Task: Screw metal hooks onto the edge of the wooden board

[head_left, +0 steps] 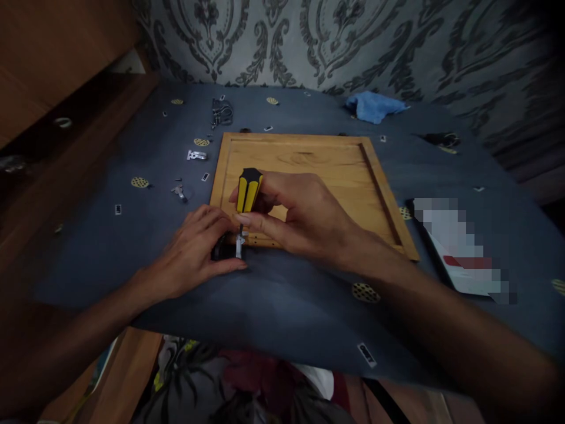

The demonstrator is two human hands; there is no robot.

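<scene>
A yellow-and-black screwdriver (pixel 248 191) stands nearly upright in my right hand (pixel 304 215), its fingers closed round the handle. The shaft points down at a small silver metal hinge (pixel 239 246) on the near left edge of a wooden cabinet door (pixel 318 191). My left hand (pixel 189 250) is closed about that hinge, thumb on the near side and fingers on the door's corner. Part of the hinge is hidden by the fingers. The door lies flat, its recessed panel facing up.
Left of the door lie another silver hinge (pixel 196 155) and a small metal part (pixel 179 192). Behind are a dark metal item (pixel 222 112) and a blue cloth (pixel 375 107). A dark-edged flat object (pixel 463 265), partly pixelated, lies right. Wooden furniture (pixel 66 53) borders the left.
</scene>
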